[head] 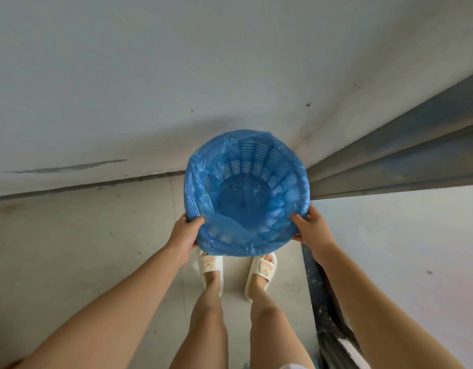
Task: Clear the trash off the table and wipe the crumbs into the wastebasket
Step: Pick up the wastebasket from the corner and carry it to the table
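A round slatted wastebasket point(259, 158) lined with a blue plastic bag point(222, 235) is held above the floor in front of me, its mouth facing up. My left hand point(186, 231) grips the near left rim and my right hand point(313, 229) grips the near right rim, thumbs over the bag's folded edge. The inside looks almost bare, with a few small specks at the bottom. No table is in view.
A grey wall point(176, 75) rises just beyond the basket and meets the pale floor point(83, 249). A metal sliding-door frame point(403, 161) and a white panel point(405, 262) stand on the right. My feet in cream slippers point(211, 267) are directly below the basket.
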`<state>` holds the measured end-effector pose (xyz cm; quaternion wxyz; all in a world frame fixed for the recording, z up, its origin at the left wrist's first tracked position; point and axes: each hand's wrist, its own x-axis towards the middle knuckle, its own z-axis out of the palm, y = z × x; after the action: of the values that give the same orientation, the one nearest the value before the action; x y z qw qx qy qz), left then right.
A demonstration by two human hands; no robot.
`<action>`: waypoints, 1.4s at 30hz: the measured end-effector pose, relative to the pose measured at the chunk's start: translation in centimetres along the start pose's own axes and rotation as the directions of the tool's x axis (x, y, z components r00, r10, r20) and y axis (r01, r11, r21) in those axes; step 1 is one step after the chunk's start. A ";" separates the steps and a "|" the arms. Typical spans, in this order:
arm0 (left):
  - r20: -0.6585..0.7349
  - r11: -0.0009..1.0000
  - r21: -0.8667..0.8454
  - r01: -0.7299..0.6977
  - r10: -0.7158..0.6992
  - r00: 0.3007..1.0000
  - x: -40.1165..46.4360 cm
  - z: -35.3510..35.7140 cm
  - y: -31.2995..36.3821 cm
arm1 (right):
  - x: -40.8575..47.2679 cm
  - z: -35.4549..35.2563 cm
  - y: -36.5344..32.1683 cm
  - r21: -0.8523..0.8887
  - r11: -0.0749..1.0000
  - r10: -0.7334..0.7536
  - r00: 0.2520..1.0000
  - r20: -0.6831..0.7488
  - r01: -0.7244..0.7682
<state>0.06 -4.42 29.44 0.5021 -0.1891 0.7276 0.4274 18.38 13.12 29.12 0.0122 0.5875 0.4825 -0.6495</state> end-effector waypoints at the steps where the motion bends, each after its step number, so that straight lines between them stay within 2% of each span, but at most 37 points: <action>1: -0.002 1.000 -0.028 -0.013 0.013 1.000 -2.2 -0.7 0.4 | -1.8 -0.1 -1.4 -0.021 0.999 -0.025 1.000 0.016 0.026; 6: -0.043 0.975 -0.181 -0.131 0.125 0.991 -11.6 -3.7 0.7 | -9.2 -0.7 -7.1 -0.079 0.976 -0.188 0.972 0.142 0.201; 10: -0.163 0.924 -0.300 -0.238 0.196 0.967 -17.1 -5.3 -2.3 | -12.9 -0.7 -9.2 -0.140 0.925 -0.299 0.903 0.308 0.354; 15: -0.371 0.806 -0.497 -0.322 0.138 0.918 -23.4 -6.7 -9.4 | -16.3 2.4 -9.7 -0.250 0.832 -0.299 0.780 0.550 0.495; 20: -0.521 0.638 -0.652 -0.411 0.017 0.853 -28.6 -10.0 -17.1 | -21.1 8.6 -7.4 -0.319 0.705 -0.219 0.622 0.752 0.634; 26: -0.617 0.448 -0.740 -0.502 -0.156 0.771 -34.3 -14.9 -27.8 | -29.1 17.5 -1.1 -0.334 0.601 -0.043 0.446 0.894 0.726; 31: -0.644 0.344 -0.760 -0.552 -0.283 0.711 -39.5 -20.0 -38.4 | -37.5 25.5 7.3 -0.311 0.532 0.102 0.306 0.947 0.787; 36: -0.661 0.286 -0.745 -0.602 -0.430 0.614 -45.0 -25.2 -48.3 | -46.9 31.6 15.9 -0.249 0.515 0.235 0.145 0.961 0.820; 42: -0.681 0.203 -0.672 -0.712 -0.547 0.486 -49.1 -29.1 -55.0 | -55.2 37.8 22.5 -0.227 0.467 0.366 0.047 0.929 0.854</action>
<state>43.10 -66.58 53.28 -0.2167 -0.5906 0.4274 0.6492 20.14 -53.56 52.21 0.4531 -0.2121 0.6915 -0.5211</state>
